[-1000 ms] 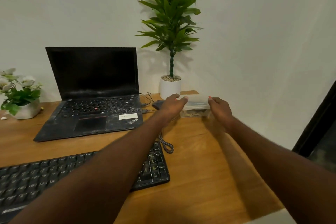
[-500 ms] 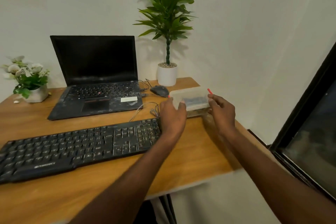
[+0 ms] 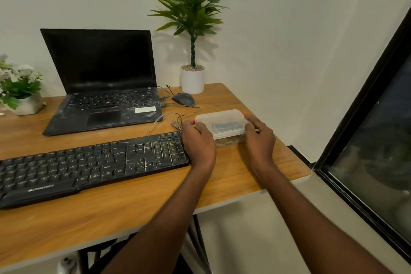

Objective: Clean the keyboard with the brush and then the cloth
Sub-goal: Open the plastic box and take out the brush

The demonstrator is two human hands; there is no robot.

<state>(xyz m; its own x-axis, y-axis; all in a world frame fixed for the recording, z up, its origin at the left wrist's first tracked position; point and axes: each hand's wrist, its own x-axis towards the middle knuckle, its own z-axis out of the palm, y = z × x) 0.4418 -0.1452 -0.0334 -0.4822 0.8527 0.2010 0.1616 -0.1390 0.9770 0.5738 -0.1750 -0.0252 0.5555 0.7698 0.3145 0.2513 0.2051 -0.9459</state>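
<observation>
- Both hands, left hand (image 3: 198, 140) and right hand (image 3: 259, 138), fingers grasping a lidded plastic box (image 3: 221, 123) right of the keyboard (image 3: 89, 167).
- Cleaning not yet begun; no brush or cloth out.

Keyboard (image 3: 89, 164) before laptop (image 3: 104, 87); container (image 3: 220, 124) right, perhaps touching.

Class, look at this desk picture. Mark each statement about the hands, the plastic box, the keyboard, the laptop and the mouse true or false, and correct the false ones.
1. Both hands, left and right, hold the box. True.
2. The box's lid is off. False: the lid is on.
3. The laptop is open, its screen dark. True.
4. The keyboard lies behind the laptop. False: it lies in front, nearer the person.
5. The mouse sits near the white plant pot. True.
6. A brush lies on the keyboard. False: nothing lies on it.
</observation>
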